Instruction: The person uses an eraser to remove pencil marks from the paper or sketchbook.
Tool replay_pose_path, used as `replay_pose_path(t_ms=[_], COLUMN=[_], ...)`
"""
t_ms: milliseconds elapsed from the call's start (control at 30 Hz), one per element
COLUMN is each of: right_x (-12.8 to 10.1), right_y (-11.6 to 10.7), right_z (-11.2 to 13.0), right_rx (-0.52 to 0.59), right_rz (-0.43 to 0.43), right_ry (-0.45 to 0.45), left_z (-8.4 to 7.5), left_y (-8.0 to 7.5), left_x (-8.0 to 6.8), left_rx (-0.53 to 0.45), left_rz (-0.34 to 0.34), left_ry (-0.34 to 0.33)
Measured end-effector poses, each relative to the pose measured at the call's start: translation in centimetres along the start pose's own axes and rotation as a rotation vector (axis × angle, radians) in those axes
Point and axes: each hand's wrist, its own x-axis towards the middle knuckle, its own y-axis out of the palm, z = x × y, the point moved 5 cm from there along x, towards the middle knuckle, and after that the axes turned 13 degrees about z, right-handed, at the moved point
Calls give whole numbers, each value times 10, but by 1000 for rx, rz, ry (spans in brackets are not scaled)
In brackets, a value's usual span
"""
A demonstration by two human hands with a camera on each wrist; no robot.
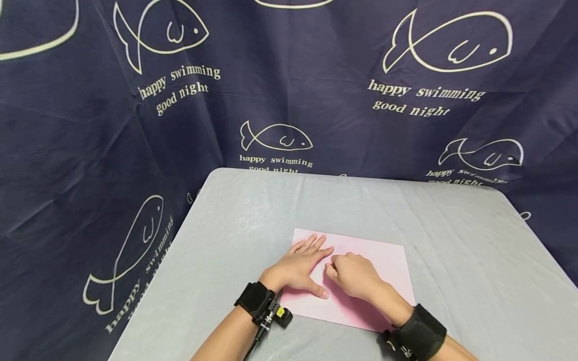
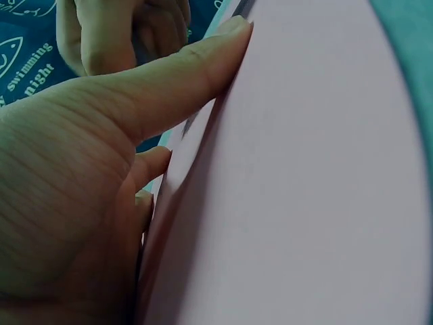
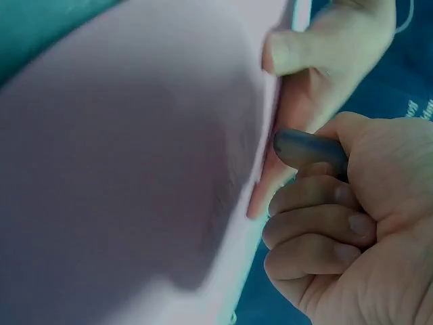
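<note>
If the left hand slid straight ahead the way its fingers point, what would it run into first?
Probably nothing soon. The left hand lies flat on the pink paper, fingers aimed at the sheet's far left corner. Past that edge only bare grey table shows, then the dark fish-print curtain, though depth is hard to judge.

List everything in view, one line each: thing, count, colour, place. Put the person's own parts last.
pink paper: one sheet, pink, flat on the table near the front edge, under both hands.
table: one, covered in grey cloth, centre of view.
backdrop cloth: one, dark navy with white fish outlines and lettering, behind and left of the table.
wrist straps: two, black, one on each forearm.
dark tool: one, dark grey, slim, in the right fist; what it is cannot be told.
left hand: one, flat on the paper, fingers straight.
right hand: one, curled, on the paper beside the left.
</note>
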Motion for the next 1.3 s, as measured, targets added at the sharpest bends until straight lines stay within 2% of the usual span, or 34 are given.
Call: replay_pose_path(t_ms=[167, 500, 700, 1067, 1300], right_x=[4, -2, -15, -42, -45], right_y=[9, 10, 6, -1, -2], right_z=[3, -6, -22, -66, -68], right_rx=[3, -8, 14, 60, 10], right_rz=[16, 29, 33, 52, 65], right_ry=[-5, 25, 65, 181, 208], left_z=[0, 0, 0, 1, 0], left_y=[0, 0, 1, -1, -1], left_x=[0, 0, 1, 0, 0], left_rx=[-4, -19, -16, -32, -33], left_rz=[6, 8, 7, 8, 15], left_ry=[4, 9, -1, -14, -10])
